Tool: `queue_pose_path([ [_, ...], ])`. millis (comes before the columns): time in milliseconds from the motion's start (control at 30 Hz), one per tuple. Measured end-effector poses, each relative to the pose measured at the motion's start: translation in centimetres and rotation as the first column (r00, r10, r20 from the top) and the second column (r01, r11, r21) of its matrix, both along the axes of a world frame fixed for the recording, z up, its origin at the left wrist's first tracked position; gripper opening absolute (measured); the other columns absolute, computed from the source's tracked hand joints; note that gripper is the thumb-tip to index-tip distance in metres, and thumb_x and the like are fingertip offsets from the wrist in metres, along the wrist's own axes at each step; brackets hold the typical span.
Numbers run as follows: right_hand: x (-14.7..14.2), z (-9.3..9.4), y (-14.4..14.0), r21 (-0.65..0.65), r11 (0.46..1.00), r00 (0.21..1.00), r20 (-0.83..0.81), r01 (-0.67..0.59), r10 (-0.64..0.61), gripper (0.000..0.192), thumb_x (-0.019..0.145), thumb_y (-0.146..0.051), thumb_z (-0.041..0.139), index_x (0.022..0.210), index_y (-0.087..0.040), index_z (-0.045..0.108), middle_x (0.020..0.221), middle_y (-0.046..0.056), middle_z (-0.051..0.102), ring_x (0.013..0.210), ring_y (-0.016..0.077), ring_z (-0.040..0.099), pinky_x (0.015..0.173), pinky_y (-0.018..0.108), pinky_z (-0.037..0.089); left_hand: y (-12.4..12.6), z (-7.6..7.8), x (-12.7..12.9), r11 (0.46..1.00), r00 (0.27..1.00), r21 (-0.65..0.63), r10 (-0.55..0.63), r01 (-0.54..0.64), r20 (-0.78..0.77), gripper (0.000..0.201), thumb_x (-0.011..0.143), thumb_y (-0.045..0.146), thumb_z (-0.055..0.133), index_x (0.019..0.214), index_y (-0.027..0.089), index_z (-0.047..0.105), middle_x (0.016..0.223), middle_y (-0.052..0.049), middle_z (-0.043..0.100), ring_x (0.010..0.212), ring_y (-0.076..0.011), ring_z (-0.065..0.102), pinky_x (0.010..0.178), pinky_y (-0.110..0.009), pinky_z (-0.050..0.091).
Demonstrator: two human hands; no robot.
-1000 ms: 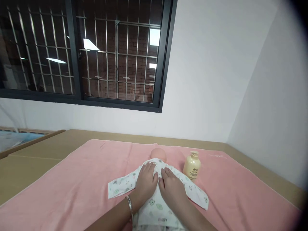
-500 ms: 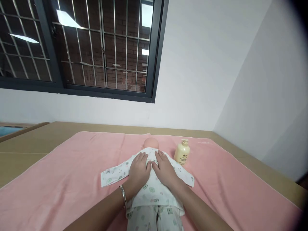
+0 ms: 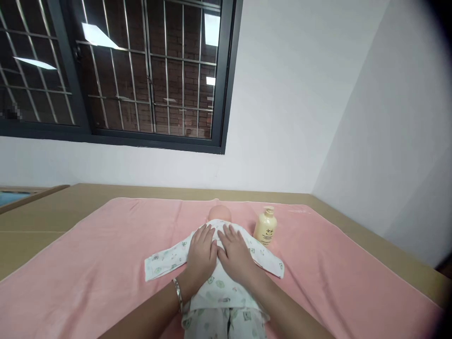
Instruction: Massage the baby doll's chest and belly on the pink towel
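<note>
A baby doll [image 3: 219,213] in a white printed top [image 3: 226,287] and matching trousers [image 3: 208,325] lies stretched out on a pink blanket [image 3: 106,263], sleeves spread to both sides. Only the smooth back of its head shows, so it appears to be face down. My left hand [image 3: 202,252], with a silver bangle on the wrist, rests flat on the left of its upper back, fingers extended. Flat on the right side lies my right hand [image 3: 235,252], its fingers also stretched out. The two thumbs are close together near the middle. Neither hand grips anything.
A pale yellow pump bottle [image 3: 265,227] stands upright on the blanket, just beyond the doll's right sleeve. The blanket covers a tan surface [image 3: 45,219] that meets a white wall [image 3: 282,117]. Above is a dark-framed window [image 3: 226,94] with metal bars.
My right hand has shifted slightly left on the doll's back, nearer my left hand. Both hands stay flat. The whole view has tilted up a little.
</note>
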State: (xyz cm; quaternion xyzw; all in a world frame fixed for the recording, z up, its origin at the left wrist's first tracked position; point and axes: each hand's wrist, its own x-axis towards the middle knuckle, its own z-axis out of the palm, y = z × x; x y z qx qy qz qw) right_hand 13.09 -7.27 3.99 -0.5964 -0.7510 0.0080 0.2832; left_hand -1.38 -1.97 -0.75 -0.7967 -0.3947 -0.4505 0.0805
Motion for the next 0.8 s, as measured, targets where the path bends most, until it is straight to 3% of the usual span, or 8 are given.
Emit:
queue_pose_path([
  [67, 0.0, -0.1, 0.0, -0.054, 0.998, 1.0, -0.004, -0.03, 0.03, 0.051, 0.095, -0.032, 0.039, 0.144, -0.018, 0.042, 0.154, 0.01, 0.031, 0.144, 0.0295, 0.022, 0.115, 0.053, 0.02, 0.0, 0.1, 0.0, 1.0, 1.0, 0.009, -0.005, 0.005, -0.006, 0.037, 0.094, 0.02, 0.038, 0.126, 0.015, 0.055, 0.133, -0.011, 0.058, 0.128, -0.0276, 0.048, 0.108, -0.053, 0.039],
  [200, -0.3, 0.0, -0.3, 0.03, 1.0, 0.999, -0.05, 0.006, -0.005, 0.049, 0.093, -0.026, 0.04, 0.14, -0.013, 0.047, 0.151, 0.013, 0.035, 0.142, 0.028, 0.027, 0.116, 0.05, 0.021, -0.6, 0.7, -0.1, 0.999, 1.0, -0.022, -0.028, 0.028, -0.004, 0.038, 0.094, 0.022, 0.039, 0.128, 0.015, 0.055, 0.135, -0.012, 0.056, 0.131, -0.0281, 0.046, 0.111, -0.053, 0.035],
  [333, -0.5, 0.7, -0.9, 0.064, 0.991, 0.989, -0.09, -0.114, 0.119, 0.048, 0.091, -0.018, 0.039, 0.137, -0.016, 0.05, 0.145, 0.012, 0.045, 0.138, 0.0258, 0.035, 0.116, 0.048, 0.024, -2.2, 2.0, 0.1, 0.983, 0.987, -0.089, -0.158, 0.161, 0.041, 0.04, 0.094, 0.025, 0.041, 0.132, 0.019, 0.053, 0.141, -0.009, 0.052, 0.136, -0.0267, 0.04, 0.116, -0.051, 0.026],
  [433, 0.1, 2.6, -1.8, 0.102, 0.978, 0.963, -0.181, -0.181, 0.197, 0.051, 0.087, -0.019, 0.047, 0.138, -0.018, 0.049, 0.144, 0.011, 0.046, 0.137, 0.025, 0.038, 0.114, 0.047, 0.028, -3.2, 3.7, 0.6, 0.935, 0.94, -0.199, -0.244, 0.293, 0.238, 0.041, 0.095, 0.03, 0.042, 0.134, 0.022, 0.052, 0.143, -0.007, 0.05, 0.137, -0.0249, 0.038, 0.117, -0.046, 0.024],
  [500, 1.1, 4.6, -2.7, 0.134, 0.974, 0.937, -0.278, -0.181, 0.213, 0.051, 0.088, -0.026, 0.051, 0.138, -0.018, 0.05, 0.143, 0.01, 0.048, 0.135, 0.0244, 0.04, 0.113, 0.045, 0.031, -3.2, 5.1, 1.4, 0.873, 0.865, -0.332, -0.176, 0.358, 0.469, 0.04, 0.095, 0.034, 0.041, 0.132, 0.022, 0.052, 0.142, -0.008, 0.051, 0.135, -0.0247, 0.041, 0.116, -0.045, 0.026],
  [633, 4.4, 8.4, -3.8, 0.211, 0.975, 0.901, -0.406, -0.069, 0.152, 0.052, 0.091, -0.037, 0.048, 0.14, -0.019, 0.047, 0.142, 0.008, 0.049, 0.133, 0.0222, 0.043, 0.111, 0.042, 0.035, -1.8, 8.2, 4.5, 0.644, 0.637, -0.54, 0.105, 0.542, 0.764, 0.033, 0.092, 0.034, 0.046, 0.12, 0.02, 0.058, 0.14, -0.009, 0.052, 0.134, -0.025, 0.042, 0.116, -0.04, 0.026],
  [733, 7.6, 9.1, -2.7, 0.218, 0.963, 0.913, -0.403, 0.16, -0.06, 0.055, 0.089, -0.032, 0.046, 0.141, -0.013, 0.046, 0.144, 0.012, 0.047, 0.135, 0.0244, 0.04, 0.113, 0.043, 0.032, -0.4, 10.0, 7.9, 0.358, 0.448, -0.52, 0.268, 0.776, 0.853, 0.036, 0.091, 0.035, 0.046, 0.12, 0.017, 0.056, 0.135, -0.012, 0.055, 0.129, -0.0243, 0.049, 0.112, -0.036, 0.032],
  [800, 9.5, 8.3, -1.1, 0.2, 0.943, 0.911, -0.371, 0.266, -0.179, 0.059, 0.084, -0.021, 0.045, 0.141, -0.006, 0.044, 0.146, 0.015, 0.044, 0.138, 0.0245, 0.036, 0.115, 0.04, 0.029, 0.4, 11.0, 10.1, 0.119, 0.361, -0.429, 0.367, 0.896, 0.857, 0.047, 0.093, 0.042, 0.04, 0.128, 0.01, 0.05, 0.136, -0.019, 0.052, 0.127, -0.0254, 0.051, 0.107, -0.036, 0.039],
])
